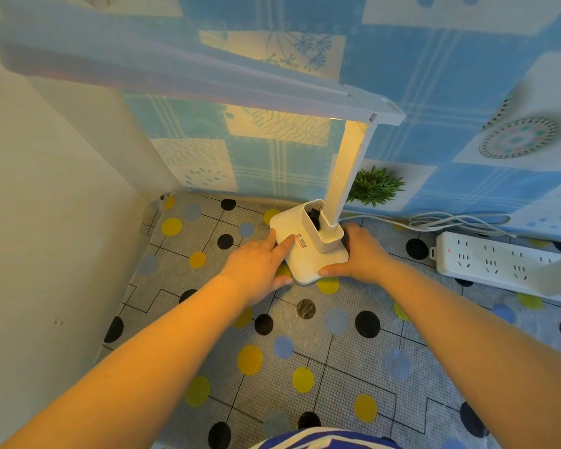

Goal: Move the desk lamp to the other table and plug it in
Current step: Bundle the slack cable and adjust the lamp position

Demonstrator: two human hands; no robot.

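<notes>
Steadying the lit desk lamp (308, 247) near the table's (305, 367) back edge, the left hand (259, 264) lies flat-fingered on its base, the right hand (357, 254) curls round it; better to square it gently without tugging the cord (434, 222).

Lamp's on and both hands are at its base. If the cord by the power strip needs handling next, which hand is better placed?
Probably the right hand: it holds the lamp base on the side nearest the white cord and power strip. The left hand lies across the base's far side.

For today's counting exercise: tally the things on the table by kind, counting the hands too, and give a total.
Lamp: 1
Power strip: 1
Plant: 1
Hands (left, right): 2
Total: 5
</notes>
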